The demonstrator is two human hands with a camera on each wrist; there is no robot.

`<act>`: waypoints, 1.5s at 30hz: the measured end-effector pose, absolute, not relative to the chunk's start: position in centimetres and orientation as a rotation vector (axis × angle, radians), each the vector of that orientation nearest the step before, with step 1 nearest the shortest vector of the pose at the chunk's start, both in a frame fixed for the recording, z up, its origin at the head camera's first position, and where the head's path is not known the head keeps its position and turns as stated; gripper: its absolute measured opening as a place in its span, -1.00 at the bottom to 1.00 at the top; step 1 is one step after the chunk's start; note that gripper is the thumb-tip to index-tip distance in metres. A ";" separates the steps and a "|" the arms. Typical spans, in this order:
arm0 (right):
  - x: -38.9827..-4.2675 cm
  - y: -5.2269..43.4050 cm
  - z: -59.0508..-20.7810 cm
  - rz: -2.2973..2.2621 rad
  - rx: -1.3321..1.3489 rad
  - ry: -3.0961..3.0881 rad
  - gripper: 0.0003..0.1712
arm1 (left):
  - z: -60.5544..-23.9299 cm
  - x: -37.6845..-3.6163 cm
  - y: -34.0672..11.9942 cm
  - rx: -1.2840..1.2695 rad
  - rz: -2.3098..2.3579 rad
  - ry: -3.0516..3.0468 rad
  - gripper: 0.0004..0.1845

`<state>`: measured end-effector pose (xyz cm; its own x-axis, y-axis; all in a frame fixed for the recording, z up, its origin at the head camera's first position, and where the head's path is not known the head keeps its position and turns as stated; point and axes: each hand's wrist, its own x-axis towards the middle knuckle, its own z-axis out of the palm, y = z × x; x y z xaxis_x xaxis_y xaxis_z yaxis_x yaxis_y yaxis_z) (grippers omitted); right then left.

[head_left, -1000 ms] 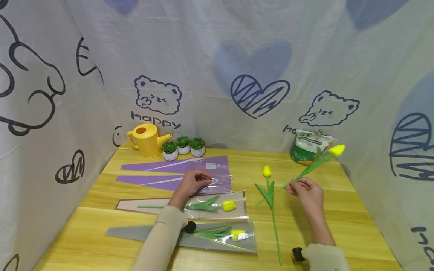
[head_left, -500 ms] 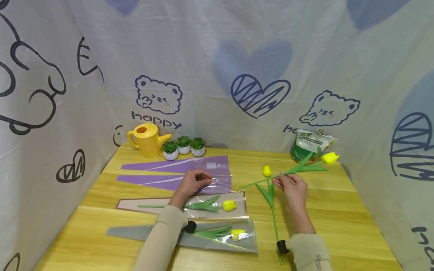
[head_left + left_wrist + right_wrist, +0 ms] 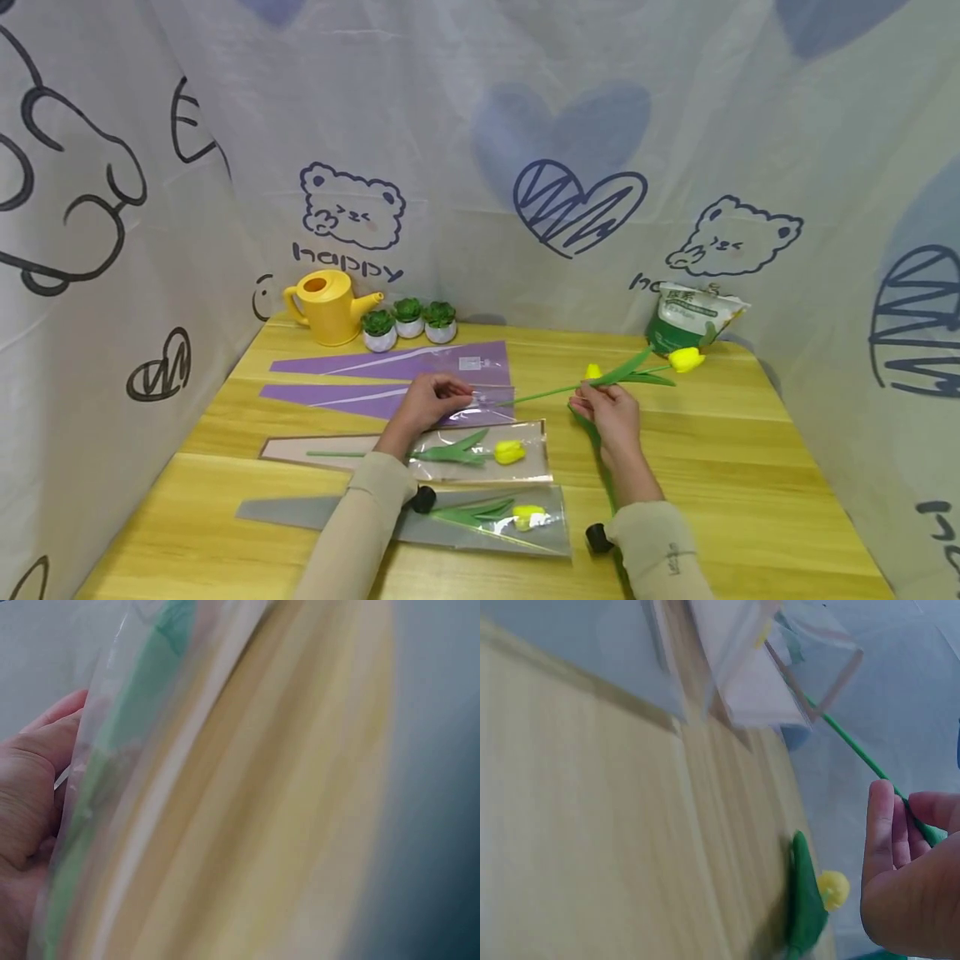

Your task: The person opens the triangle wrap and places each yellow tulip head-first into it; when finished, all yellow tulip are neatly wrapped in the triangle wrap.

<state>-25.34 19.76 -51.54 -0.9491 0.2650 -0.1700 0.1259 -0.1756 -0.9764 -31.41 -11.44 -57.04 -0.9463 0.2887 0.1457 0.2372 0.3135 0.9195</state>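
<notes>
My right hand (image 3: 615,421) pinches a yellow tulip (image 3: 686,360) by its stem just below the leaves, bloom to the right. Its bare stem end points left and overlaps the mouth of the lower purple flower sleeve (image 3: 322,398). At that mouth my left hand (image 3: 431,408) pinches the sleeve's clear film between thumb and fingers. Another yellow tulip (image 3: 593,372) lies on the table under my right hand and forearm, partly hidden. In the right wrist view the held green stem (image 3: 859,751) runs up from the fingertips.
Above lies a second purple sleeve (image 3: 375,362). Nearer me are a pink sleeve (image 3: 288,449) and a grey sleeve (image 3: 300,511), each with a tulip inside. A yellow watering can (image 3: 333,312), several small potted succulents (image 3: 408,317) and a green-white bag (image 3: 678,321) stand at the back.
My right hand has moved left with the tulip, whose stem has swung flatter and come to the lower purple sleeve's mouth. The left hand stays in place.
</notes>
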 end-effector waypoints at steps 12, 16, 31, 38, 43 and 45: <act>-25.4 17.0 -53.0 2.366 -0.425 -1.967 -0.65 | -56.8 -31.3 -11.6 0.492 1.716 2.524 -0.85; -25.5 16.4 -53.3 2.350 -0.420 -1.983 -0.68 | -56.9 -31.1 -11.7 0.493 1.725 2.521 -0.85; -26.1 14.9 -54.2 2.342 -0.453 -2.009 -0.70 | -57.0 -31.3 -11.4 0.491 1.676 2.545 -0.86; -26.2 14.5 -54.7 2.340 -0.447 -2.031 -0.68 | -57.0 -31.4 -11.3 0.503 1.679 2.544 -0.86; -26.3 14.3 -55.1 2.352 -0.409 -2.036 -0.67 | -57.0 -31.4 -11.2 0.516 1.677 2.546 -0.86; -26.3 14.2 -55.1 2.362 -0.399 -2.033 -0.67 | -57.0 -31.4 -11.2 0.515 1.676 2.542 -0.86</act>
<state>-26.32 14.18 -55.06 -0.9678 0.1637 -0.1912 0.1647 -0.1625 -0.9729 -31.40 -11.21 -56.96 -0.9430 0.3035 0.1367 0.2452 0.3556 0.9019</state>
